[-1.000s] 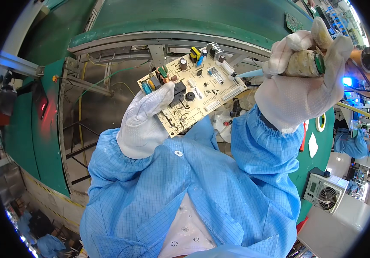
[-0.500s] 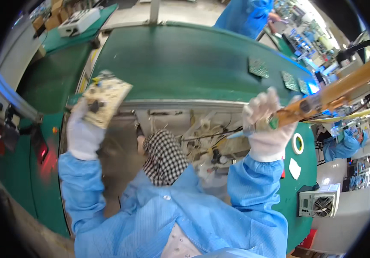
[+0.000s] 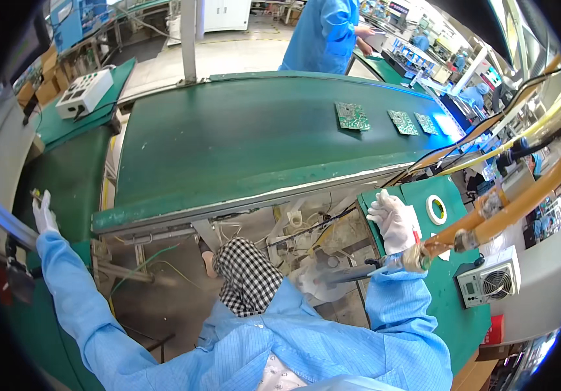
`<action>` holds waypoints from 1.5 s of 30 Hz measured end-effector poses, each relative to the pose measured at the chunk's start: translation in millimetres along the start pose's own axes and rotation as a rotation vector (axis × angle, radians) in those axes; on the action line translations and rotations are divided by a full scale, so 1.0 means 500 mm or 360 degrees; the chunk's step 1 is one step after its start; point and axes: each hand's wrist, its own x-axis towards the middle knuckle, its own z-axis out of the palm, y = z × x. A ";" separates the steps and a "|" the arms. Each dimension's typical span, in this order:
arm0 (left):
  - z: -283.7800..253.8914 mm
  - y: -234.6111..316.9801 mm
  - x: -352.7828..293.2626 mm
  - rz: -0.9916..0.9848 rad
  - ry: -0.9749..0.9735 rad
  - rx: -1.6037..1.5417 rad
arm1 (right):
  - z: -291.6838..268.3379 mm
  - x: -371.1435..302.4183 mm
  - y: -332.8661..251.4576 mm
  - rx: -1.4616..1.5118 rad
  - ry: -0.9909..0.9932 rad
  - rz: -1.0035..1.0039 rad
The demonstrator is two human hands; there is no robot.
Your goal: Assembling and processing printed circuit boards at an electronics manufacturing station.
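Big green conveyor belt [image 3: 228, 150] fills the middle; factory hall behind, co-worker in blue coat [image 3: 324, 32] at far end. 3 circuit boards [image 3: 352, 116] lie flat on belt's far right, well apart from both hands. Left hand [image 3: 44, 212], gloved, out at side worktop [image 3: 65, 176]; can't tell if fingers pinch anything. Right hand [image 3: 394, 221], gloved, rests on small worktop [image 3: 453, 195], fingers loosely spread, empty, near tape roll [image 3: 435, 210]. Prob. between boards: reaching one needs a long stretch fwd.

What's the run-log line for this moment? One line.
left hand: stretched far left, grip unclear | right hand: over green bench, beside orange-hosed tool | conveyor belt: three circuit boards
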 end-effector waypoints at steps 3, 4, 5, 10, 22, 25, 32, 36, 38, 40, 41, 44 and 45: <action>0.009 -0.007 0.006 0.0050 0.0271 0.0743 | -0.007 0.015 0.009 -0.0080 -0.0002 0.0038; 0.012 -0.009 0.015 0.0066 0.0368 0.0996 | -0.001 0.023 0.006 -0.0157 -0.0059 -0.0009; -0.001 -0.005 0.027 0.0082 0.0307 0.1132 | 0.017 0.036 0.003 -0.0225 -0.0148 -0.0039; 0.330 0.184 -0.181 0.0486 -0.0059 0.1217 | 0.064 0.171 -0.044 -0.1595 0.0162 -0.0807; 0.581 0.317 -0.462 0.1593 -0.0735 0.1079 | 0.048 0.526 0.026 -0.2461 0.0270 -0.1631; 0.580 0.318 -0.464 0.1562 -0.0780 0.1147 | 0.057 0.518 0.005 -0.2346 0.0099 -0.1400; 0.589 0.311 -0.470 0.1592 -0.0778 0.1259 | 0.110 0.461 -0.022 -0.2427 -0.0051 -0.1984; 0.606 0.346 -0.502 0.1565 -0.0809 0.1157 | 0.168 0.414 -0.069 -0.1988 0.0092 -0.2124; 0.638 0.375 -0.537 0.1615 -0.0885 0.0957 | 0.170 0.424 -0.087 -0.1290 0.0042 -0.2107; 0.652 0.386 -0.563 0.1626 -0.0909 0.0812 | 0.224 0.347 -0.120 -0.1137 -0.0012 -0.1639; 0.665 0.392 -0.580 0.1614 -0.0933 0.0735 | 0.237 0.317 -0.131 -0.0901 -0.0013 -0.1331; 0.707 0.399 -0.620 0.1520 -0.0995 0.0452 | 0.233 0.287 -0.122 -0.0375 -0.0168 -0.0884; 0.719 0.396 -0.629 0.1432 -0.1042 0.0263 | 0.229 0.276 -0.116 -0.0192 -0.0339 -0.0833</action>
